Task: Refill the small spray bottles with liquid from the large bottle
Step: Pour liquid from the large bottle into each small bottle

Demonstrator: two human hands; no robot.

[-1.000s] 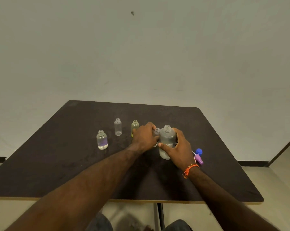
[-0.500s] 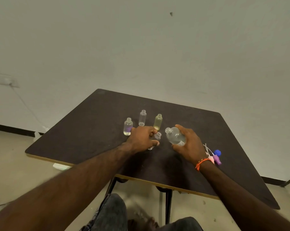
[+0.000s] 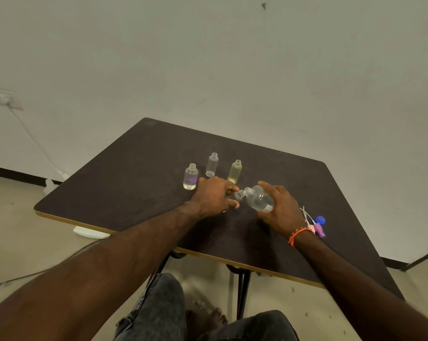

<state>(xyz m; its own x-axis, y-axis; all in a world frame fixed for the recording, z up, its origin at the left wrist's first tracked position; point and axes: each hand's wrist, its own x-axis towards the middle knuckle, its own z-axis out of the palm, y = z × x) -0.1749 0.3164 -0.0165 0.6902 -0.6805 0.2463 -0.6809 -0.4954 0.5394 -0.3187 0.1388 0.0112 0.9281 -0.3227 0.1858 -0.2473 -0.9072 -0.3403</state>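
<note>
- The surface (image 3: 139,183) is dark and carries everything towards its far middle and right edge; any spill would spread unseen on that colour and reach the near edge above the person's lap.
- The large bottle (image 3: 258,200) is tipped well over to the left, neck down, gripped round its body by the right hand (image 3: 279,212) with fingers and thumb curled about it; too steep a tilt would, I judge, send liquid out faster than a narrow neck can take, and it would run over the fingers.
- The left hand (image 3: 214,196) is curled round the small bottle being filled (image 3: 238,194), of which only the neck shows; the two mouths are touching or very nearly so; a slight slip of either wrist would put the stream on the surface.
- Three more small bottles stand uncapped beyond the left hand: a purple-tinted bottle (image 3: 190,177), a clear bottle (image 3: 212,166) and a yellowish bottle (image 3: 235,172); a knuckle drawn back carelessly could knock one over.
- The spray caps (image 3: 317,226) lie near the right edge, just behind the right wrist; a sweeping forearm could push them off.
</note>
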